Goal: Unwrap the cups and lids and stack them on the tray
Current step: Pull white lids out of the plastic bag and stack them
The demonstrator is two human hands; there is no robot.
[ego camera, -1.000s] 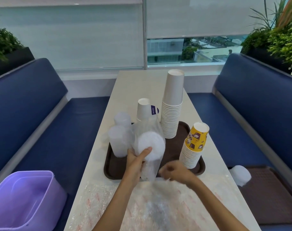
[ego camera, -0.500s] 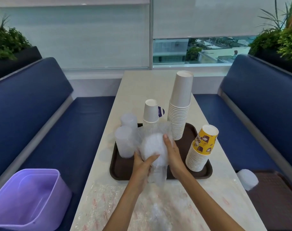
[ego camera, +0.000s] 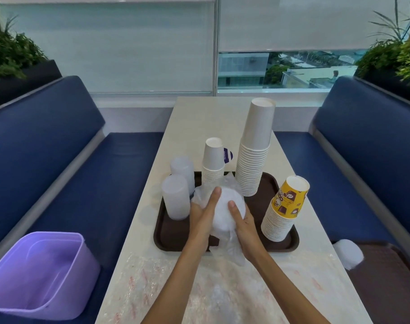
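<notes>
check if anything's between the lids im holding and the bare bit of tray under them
Only the clear wrap: it covers the lid stack gripped by the left hand and right hand and hangs below it, over the tray. The tray's middle looks bare, between the clear cups and yellow cups.

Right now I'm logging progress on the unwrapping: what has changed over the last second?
The right-hand grip came up from near the table edge and took hold of the wrapped lids, which the left-hand grip held alone before. Both now hold them over the tray. The cup stacks stayed put, and the wrap is still on.
</notes>
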